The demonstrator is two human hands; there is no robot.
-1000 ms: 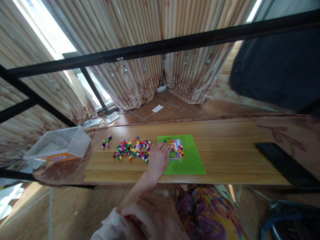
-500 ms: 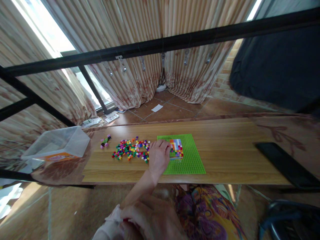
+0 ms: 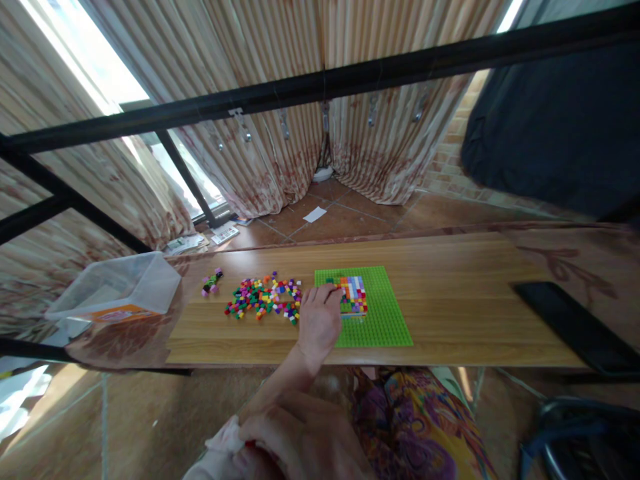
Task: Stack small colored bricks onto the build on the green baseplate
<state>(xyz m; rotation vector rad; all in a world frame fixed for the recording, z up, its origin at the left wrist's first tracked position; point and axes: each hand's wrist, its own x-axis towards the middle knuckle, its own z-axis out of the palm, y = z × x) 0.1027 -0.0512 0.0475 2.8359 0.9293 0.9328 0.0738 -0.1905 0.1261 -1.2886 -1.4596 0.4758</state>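
Note:
My left hand reaches across the wooden table onto the green baseplate. Its fingers are curled together against the left edge of a flat block of many-coloured bricks built on the plate. What the fingertips pinch is hidden. A pile of loose small bricks lies just left of that hand. My right hand sits low and close to the camera, by my left arm's pale pink sleeve. Its fingers are closed, with a bit of red showing under them.
A clear plastic tub stands at the table's left end, with a few stray bricks beside it. A black flat object lies at the right end. Black metal bars cross overhead. Curtains and tiled floor lie beyond.
My left hand has barely shifted, its fingertips staying at the left edge of the brick block. My right hand stays closed in the same low spot.

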